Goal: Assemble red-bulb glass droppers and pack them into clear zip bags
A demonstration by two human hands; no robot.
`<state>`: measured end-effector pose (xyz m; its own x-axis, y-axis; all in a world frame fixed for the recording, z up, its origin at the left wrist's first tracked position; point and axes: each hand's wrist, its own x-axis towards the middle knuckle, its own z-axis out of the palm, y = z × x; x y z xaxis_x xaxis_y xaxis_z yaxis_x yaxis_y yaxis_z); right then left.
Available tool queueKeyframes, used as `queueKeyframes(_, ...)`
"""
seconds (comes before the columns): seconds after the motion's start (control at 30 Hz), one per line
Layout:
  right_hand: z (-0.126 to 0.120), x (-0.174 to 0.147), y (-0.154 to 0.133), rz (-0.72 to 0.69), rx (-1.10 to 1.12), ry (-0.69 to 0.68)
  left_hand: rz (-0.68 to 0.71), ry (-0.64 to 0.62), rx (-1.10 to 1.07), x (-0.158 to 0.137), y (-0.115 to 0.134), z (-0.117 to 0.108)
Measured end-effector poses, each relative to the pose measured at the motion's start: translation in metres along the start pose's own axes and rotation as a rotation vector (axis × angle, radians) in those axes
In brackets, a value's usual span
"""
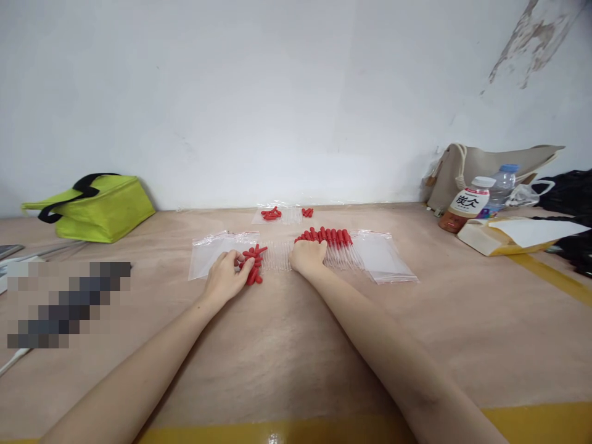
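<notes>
Reaching in From Both Sides

Through my remote view, I see the left hand [227,275] at a loose pile of small, elongated red pieces [257,251], thumb and fingers bent against its left side; I cannot tell whether it grips one. The right hand [308,254] is curled, its fingertips hidden from me, so I cannot tell what it grasps. It sits at the left end of a row of thin, clear sticks with red ends [333,236]. Between the hands, bare clear sticks [274,256] lie side by side on the brown table [277,351]. A flat, clear plastic bag [202,254] lies just beside the left hand; a second clear plastic bag [386,259] adjoins the row's right end. Farther back, near the white wall [287,105], I see a smaller red cluster [271,214].
</notes>
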<state>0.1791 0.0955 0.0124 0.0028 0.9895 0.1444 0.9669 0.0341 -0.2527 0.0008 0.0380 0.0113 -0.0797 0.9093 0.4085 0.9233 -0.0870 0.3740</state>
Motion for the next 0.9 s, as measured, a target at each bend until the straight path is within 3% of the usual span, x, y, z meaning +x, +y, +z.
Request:
queueKeyframes(0.13, -0.01, -0.011, 0.009, -0.049, 0.035, 0.074, -0.067, -0.081, -0.005, 0.005, -0.003, -0.004)
queueKeyframes(0.23, -0.017, -0.026, 0.033, -0.14, 0.077, 0.124, -0.051, -0.041, -0.037, 0.005, 0.0, -0.006)
queueKeyframes(0.3, -0.017, -0.038, 0.058, -0.217, 0.12, 0.12, 0.024, 0.017, -0.087, 0.002, 0.007, -0.005)
queueKeyframes(0.37, -0.012, -0.05, 0.085, -0.384, 0.241, 0.145, 0.146, 0.03, -0.157, -0.005, 0.019, -0.003)
queueKeyframes(0.53, -0.001, -0.074, 0.131, -0.626, 0.3, 0.271, 0.438, -0.078, -0.245, -0.029, 0.051, 0.01)
queueKeyframes(0.7, -0.007, -0.086, 0.135, -0.65, 0.289, 0.289, 0.47, -0.212, -0.223, -0.042, 0.056, 0.018)
queueKeyframes(0.9, -0.011, -0.09, 0.124, -0.643, 0.299, 0.251, 0.527, -0.229, -0.259, -0.037, 0.053, 0.026)
